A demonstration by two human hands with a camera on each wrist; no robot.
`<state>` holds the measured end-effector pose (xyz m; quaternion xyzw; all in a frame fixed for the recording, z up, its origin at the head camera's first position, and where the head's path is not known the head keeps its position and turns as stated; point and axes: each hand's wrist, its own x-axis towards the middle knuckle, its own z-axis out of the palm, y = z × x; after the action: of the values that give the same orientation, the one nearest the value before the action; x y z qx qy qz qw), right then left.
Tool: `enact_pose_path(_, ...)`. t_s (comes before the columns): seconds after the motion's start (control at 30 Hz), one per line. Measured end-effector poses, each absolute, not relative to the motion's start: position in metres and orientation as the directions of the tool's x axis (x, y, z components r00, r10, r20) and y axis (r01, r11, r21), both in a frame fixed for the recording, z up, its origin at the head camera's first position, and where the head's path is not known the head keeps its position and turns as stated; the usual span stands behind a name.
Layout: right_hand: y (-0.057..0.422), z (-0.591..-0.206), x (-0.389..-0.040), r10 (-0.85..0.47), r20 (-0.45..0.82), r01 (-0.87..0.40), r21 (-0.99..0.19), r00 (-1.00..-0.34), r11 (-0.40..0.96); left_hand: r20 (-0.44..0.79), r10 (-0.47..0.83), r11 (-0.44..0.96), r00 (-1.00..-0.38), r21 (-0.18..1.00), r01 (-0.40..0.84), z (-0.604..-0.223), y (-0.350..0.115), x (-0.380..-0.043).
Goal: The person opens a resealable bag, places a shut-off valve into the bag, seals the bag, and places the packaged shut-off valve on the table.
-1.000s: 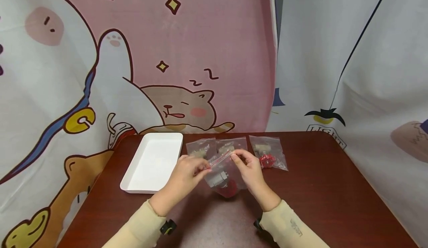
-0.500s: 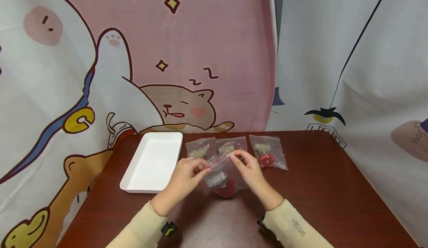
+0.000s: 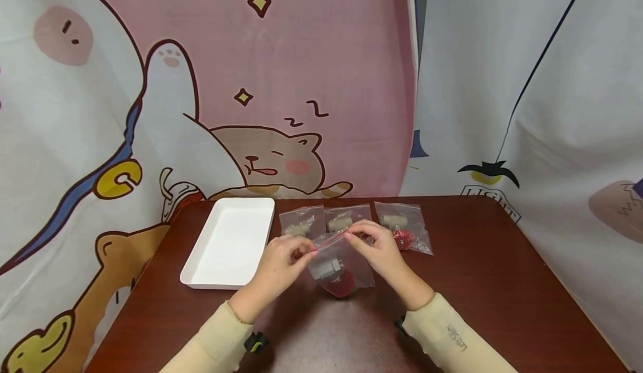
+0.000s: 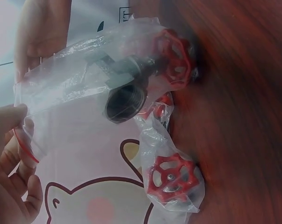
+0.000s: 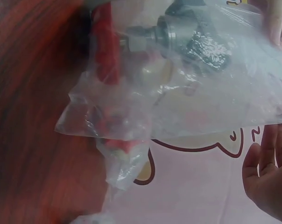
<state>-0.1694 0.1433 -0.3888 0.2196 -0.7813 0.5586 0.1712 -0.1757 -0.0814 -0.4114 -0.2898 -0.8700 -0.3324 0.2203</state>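
A clear zip bag [image 3: 354, 264] with a red seal line hangs over the table, its mouth edge stretched between my two hands. My left hand [image 3: 285, 258] pinches the left end of the seal between thumb and fingers. At the other end my right hand [image 3: 380, 250] pinches the edge with thumb and forefinger. Inside the bag lies a grey metal gate valve [image 4: 124, 88], its threaded opening facing the left wrist camera. The valve's red handwheel [image 4: 177, 58] points down toward the tabletop. In the right wrist view the same handwheel [image 5: 106, 44] shows edge-on through the plastic.
Behind my hands, three more clear bags lie in a row: a left bag [image 3: 303, 216], a middle bag [image 3: 349, 215] and a right bag [image 3: 419, 222] with a red-wheeled valve. A shallow white tray [image 3: 231, 242] stands left on the dark wooden table [image 3: 482, 283]. Printed cloth hangs behind.
My right wrist and forearm have shifted slightly right, and its fingers have lifted a little along the seal. My left hand has stayed nearly still, and the bag hangs in about the same place.
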Motion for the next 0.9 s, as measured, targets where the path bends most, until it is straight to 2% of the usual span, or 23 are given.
enact_pose_path(0.33,0.1424,-0.3823,-0.1696,-0.168,0.500,-0.526,-0.784,-0.850,0.330,0.549,0.318,0.592,-0.773,0.522,0.614,-0.4147,-0.0834,-0.1782)
enact_pose_path(0.67,0.1361,-0.3845,-0.1709,-0.141,0.583,-0.594,-0.737,-0.800,0.323,0.521,0.309,0.583,-0.796,0.557,0.591,-0.4144,-0.0841,-0.1789)
enact_pose_path(0.9,0.1358,-0.3867,-0.1709,-0.120,0.579,-0.583,-0.744,-0.806,0.328,0.513,0.301,0.566,-0.804,0.583,0.583,-0.4144,-0.0836,-0.1807)
